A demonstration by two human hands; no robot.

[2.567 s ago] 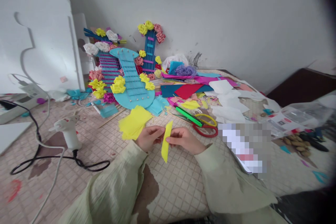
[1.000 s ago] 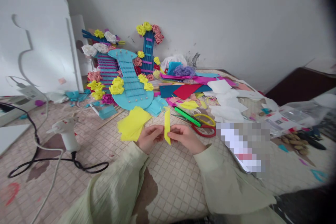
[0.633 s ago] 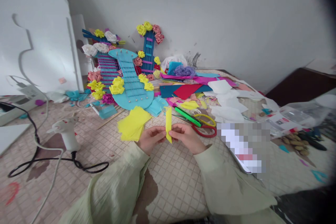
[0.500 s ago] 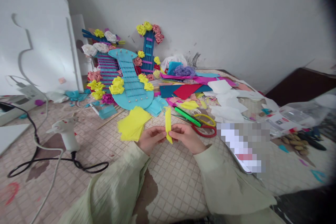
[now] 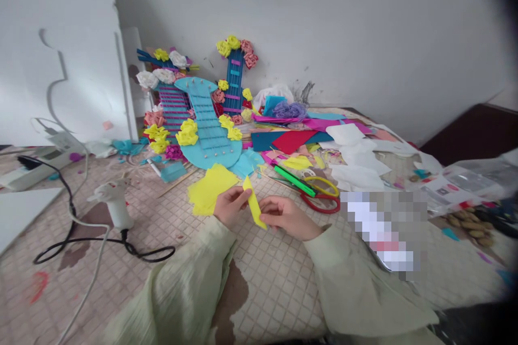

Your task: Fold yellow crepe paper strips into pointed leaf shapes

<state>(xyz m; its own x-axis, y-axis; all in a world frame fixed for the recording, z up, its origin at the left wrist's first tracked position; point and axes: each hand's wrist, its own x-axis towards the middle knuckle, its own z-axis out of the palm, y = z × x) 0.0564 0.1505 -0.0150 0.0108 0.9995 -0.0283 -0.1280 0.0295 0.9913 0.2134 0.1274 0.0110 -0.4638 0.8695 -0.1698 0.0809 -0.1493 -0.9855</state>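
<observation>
A: Where's the yellow strip [image 5: 253,206]?
B: Up between the two hands, in front of the person's body, with the counter [image 5: 283,285] beneath. It's a narrow, flat piece, far longer than it is wide.
A: Which way does it point?
B: Its long axis runs from 11 o'clock down to 5 o'clock. The top end leans toward the left hand [image 5: 231,206], the bottom end toward the right hand [image 5: 289,218].
A: And the grip?
B: Both hands have it. The left one pinches near the upper end, thumb on the face we see; the right one pinches near the lower end, its fingers bent. The fingertips behind the strip are partly hidden.
A: What lies closest?
B: Going out from the strip, a fanned stack of yellow sheets [image 5: 211,188] at 10 o'clock, just beside the left hand. At 2 o'clock there's a bright green tool [image 5: 294,180], and at 3 o'clock scissors [image 5: 324,204] with red and yellow handles.
A: Farther out?
B: A light-blue stringed instrument shape [image 5: 208,132] at 11 o'clock, purple yarn [image 5: 289,111] at 1 o'clock, white sheets [image 5: 356,161] at 2 o'clock, and a white glue gun [image 5: 117,207] at 9 o'clock, well apart.
</observation>
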